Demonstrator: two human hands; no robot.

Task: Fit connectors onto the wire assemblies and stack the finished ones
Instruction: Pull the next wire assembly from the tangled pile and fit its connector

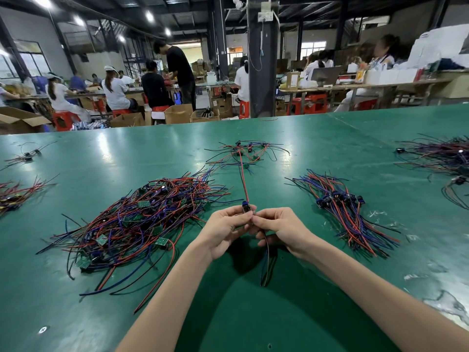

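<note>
Above the green table (291, 153), my left hand (223, 231) and my right hand (279, 228) meet fingertip to fingertip around a small blue connector (245, 206). A red and black wire pair (243, 179) runs up and away from the connector. Blue and black wires (265, 265) hang down from my right hand. A big tangled heap of red, blue and black wires with small green circuit boards (137, 222) lies to the left. To the right lies a tidier bundle of wires with blue connectors (342, 209). A small spread of assemblies (246, 152) lies farther back in the middle.
More wire piles lie at the far right (441, 156) and at the left edge (15, 194). Beyond the table's far edge, people sit on red stools at other benches among cardboard boxes (177, 113). A dark pillar (261, 57) stands behind the table.
</note>
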